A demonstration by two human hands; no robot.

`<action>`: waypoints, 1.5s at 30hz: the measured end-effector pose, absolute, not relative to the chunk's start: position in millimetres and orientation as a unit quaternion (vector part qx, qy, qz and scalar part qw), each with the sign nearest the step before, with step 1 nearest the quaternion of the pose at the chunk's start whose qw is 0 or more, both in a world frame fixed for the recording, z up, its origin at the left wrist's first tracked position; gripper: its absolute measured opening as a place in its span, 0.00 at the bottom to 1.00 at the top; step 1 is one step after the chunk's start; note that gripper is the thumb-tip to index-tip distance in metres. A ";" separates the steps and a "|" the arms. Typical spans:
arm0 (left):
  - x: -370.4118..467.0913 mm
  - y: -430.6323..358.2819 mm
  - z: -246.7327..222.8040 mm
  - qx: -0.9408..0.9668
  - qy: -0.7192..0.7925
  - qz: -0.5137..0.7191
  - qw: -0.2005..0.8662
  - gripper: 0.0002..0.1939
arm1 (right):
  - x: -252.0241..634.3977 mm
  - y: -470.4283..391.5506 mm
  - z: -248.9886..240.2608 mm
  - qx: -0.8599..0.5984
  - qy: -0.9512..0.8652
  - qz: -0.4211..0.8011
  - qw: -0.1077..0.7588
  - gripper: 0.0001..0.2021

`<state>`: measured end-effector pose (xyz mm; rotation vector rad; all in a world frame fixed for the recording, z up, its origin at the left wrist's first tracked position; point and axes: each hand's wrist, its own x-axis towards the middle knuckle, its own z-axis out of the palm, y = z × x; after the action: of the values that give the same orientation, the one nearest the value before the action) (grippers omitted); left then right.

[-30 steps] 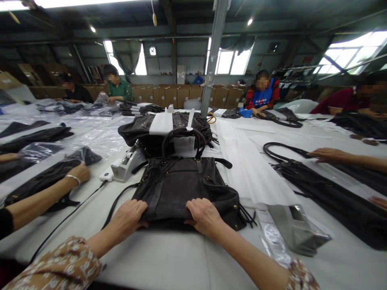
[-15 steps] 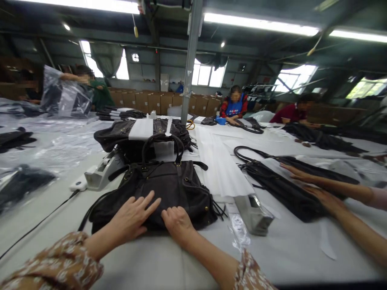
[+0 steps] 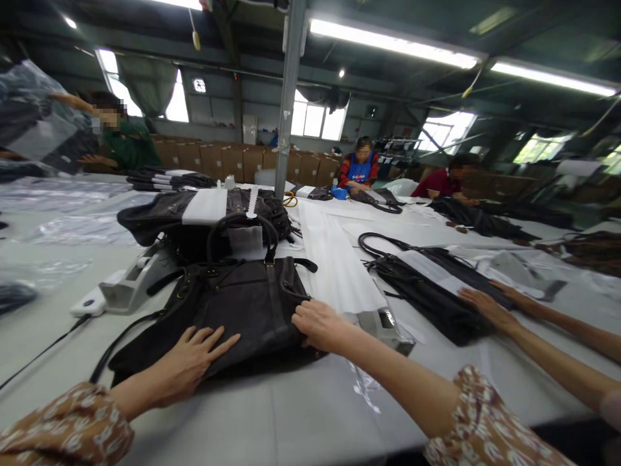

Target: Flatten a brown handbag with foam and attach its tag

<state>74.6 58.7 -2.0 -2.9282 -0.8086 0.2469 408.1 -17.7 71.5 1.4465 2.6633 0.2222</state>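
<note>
A dark handbag (image 3: 242, 301) lies flat on the white table in front of me, its looped handles pointing away. Spread fingers of my left hand (image 3: 187, 362) rest on the bag's lower left front. At the bag's right side, my right hand (image 3: 317, 325) is closed with curled fingers on the edge there. Behind this bag is a pile of similar dark bags (image 3: 160, 213) with white paper bands around them. Sheets of white wrapping paper (image 3: 334, 259) lie to the right of the bag.
Tape dispensers stand left (image 3: 138, 281) and right (image 3: 383, 327) of the bag. At the right, a co-worker's hands (image 3: 490, 310) rest by another dark bag (image 3: 431, 298). A metal post (image 3: 288, 110) rises beyond the pile. Other people work across the table, one holding a plastic-wrapped item.
My right hand has moved from the bag's lower middle to its right edge. My left hand has shifted left and down with the view, still spread on the bag.
</note>
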 end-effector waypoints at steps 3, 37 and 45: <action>72.8 52.4 -17.4 -0.945 -0.310 0.094 0.042 0.46 | 401.6 -39.0 24.8 0.535 0.831 0.149 -0.023 0.08; 74.8 59.2 -4.7 -0.932 -0.312 0.146 -0.110 0.42 | 375.6 -54.3 -2.9 0.532 0.833 0.154 -0.003 0.37; 75.5 63.3 20.3 -0.942 -0.306 0.087 -0.106 0.53 | 371.3 -47.4 16.7 0.524 0.825 0.212 -0.018 0.19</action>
<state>75.5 63.3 20.3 -3.1779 -1.0317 0.2949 371.3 -47.4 16.7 1.6646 2.6222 0.6738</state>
